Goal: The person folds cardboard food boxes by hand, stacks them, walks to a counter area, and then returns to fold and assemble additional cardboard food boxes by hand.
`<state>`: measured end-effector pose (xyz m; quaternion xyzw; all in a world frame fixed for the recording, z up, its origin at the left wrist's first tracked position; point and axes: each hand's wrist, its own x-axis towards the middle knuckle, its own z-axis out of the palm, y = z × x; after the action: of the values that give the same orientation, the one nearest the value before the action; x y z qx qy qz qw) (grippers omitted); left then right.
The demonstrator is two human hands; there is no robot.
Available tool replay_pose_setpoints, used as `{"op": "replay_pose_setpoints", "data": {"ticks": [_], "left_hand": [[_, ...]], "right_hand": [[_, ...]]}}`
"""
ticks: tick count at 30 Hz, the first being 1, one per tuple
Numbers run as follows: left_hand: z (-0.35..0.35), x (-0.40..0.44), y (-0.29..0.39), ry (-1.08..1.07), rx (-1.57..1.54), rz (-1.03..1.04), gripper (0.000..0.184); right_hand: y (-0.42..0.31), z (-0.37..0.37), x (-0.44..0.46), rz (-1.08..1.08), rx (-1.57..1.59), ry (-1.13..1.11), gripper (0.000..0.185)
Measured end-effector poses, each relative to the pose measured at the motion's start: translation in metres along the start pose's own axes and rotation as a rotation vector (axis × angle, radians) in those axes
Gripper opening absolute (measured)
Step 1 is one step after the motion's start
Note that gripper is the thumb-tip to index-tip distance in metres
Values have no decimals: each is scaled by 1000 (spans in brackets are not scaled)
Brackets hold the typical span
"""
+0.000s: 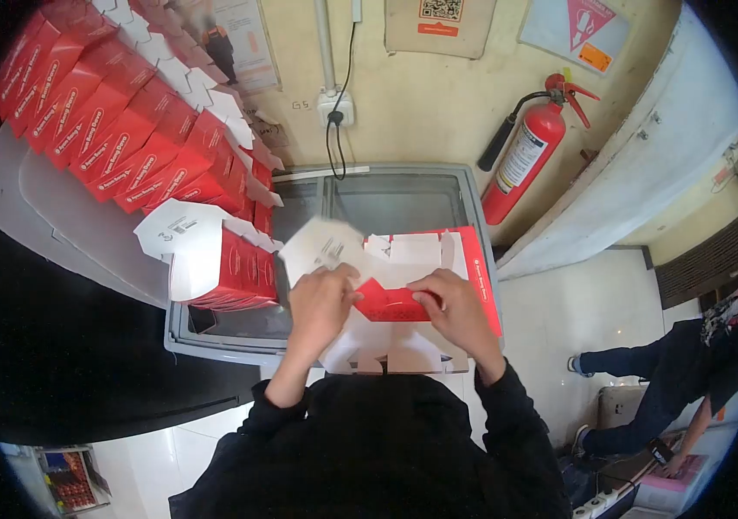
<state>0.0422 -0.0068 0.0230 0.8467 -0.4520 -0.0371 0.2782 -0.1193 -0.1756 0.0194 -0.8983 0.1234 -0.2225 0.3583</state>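
Both hands are on a partly folded red-and-white carton (391,303) over the glass-topped chest. My left hand (321,303) is closed on the carton's left side, beside a raised white flap (326,245). On the right side, my right hand (455,307) pinches the upper edge of the red panel between thumb and fingers. Under and behind this carton lie flat red-and-white sheets (483,277). To the left of my left hand, a folded red carton stack (243,268) with a white open flap rests on the chest.
Many red cartons (127,121) are piled at the upper left. The chest (399,197) stands against the wall. A fire extinguisher (529,151) hangs at the right. Another person (680,372) bends over at the far right. A cable (335,130) hangs from a socket.
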Motion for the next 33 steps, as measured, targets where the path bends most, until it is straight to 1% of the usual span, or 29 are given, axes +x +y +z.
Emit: {"op": "replay_pose_setpoints", "data": {"ticks": [2, 3, 6, 7, 10, 12, 13, 15, 16, 18, 19, 21, 23, 24, 25, 26, 27, 28, 29, 30, 31, 32, 33], "left_hand": [[0, 7, 14, 113, 92, 190, 21], [-4, 9, 20, 116, 127, 285, 26], [-21, 21, 21, 46, 5, 382, 27], [-23, 24, 20, 34, -14, 408, 27], [-14, 29, 20, -55, 52, 483, 28], [-19, 33, 22, -164, 14, 459, 31], [-22, 33, 23, -220, -4, 444, 32], [-19, 27, 31, -106, 56, 482, 40], [-16, 23, 36, -46, 86, 501, 45], [5, 8, 56, 61, 105, 475, 55], [14, 2, 60, 114, 114, 460, 60], [38, 1, 47, 111, 34, 416, 58], [60, 1, 28, 117, -24, 411, 55], [67, -1, 18, 182, -44, 486, 55], [73, -4, 8, 247, -64, 560, 55], [80, -6, -2, 313, -81, 634, 55], [81, -9, -4, 320, -115, 663, 52], [81, -14, -4, 238, -182, 608, 53], [81, -18, -3, 159, -250, 554, 54], [75, -20, 2, 80, -318, 501, 55], [72, -24, 6, 17, -453, 372, 60], [68, -19, 6, -70, -711, 290, 63], [63, -11, 4, -160, -966, 196, 65]], "right_hand": [[-8, 9, 3, -91, -24, 72, 16], [-13, 9, 4, -93, 55, 56, 18], [-10, 1, -1, -31, 163, 84, 18], [-11, 0, -3, -45, 151, 92, 18], [-13, -4, -5, -94, 106, 107, 19], [-17, -6, -9, -124, 76, 108, 22], [-17, -5, -11, -62, 97, 128, 23], [-14, -3, -14, 56, 137, 170, 25], [-14, 0, -15, 77, 166, 211, 28], [-15, 6, -15, 111, 221, 295, 32], [-15, 7, -16, 96, 182, 312, 34], [-14, 10, -19, 66, 107, 341, 38], [-10, 22, -20, 170, 104, 630, 48], [-4, 29, -21, 221, 101, 774, 53], [14, 36, -23, 344, 356, 766, 70], [31, 33, -31, 462, 702, 634, 72], [37, 25, -36, 575, 1046, 479, 74], [41, 23, -39, 679, 1383, 302, 77], [44, 30, -40, 675, 1347, 358, 81], [40, 37, -39, 548, 1176, 449, 83], [34, 46, -38, 425, 1000, 534, 85], [29, 56, -38, 304, 822, 608, 88], [29, 68, -41, 276, 805, 624, 94]]}}
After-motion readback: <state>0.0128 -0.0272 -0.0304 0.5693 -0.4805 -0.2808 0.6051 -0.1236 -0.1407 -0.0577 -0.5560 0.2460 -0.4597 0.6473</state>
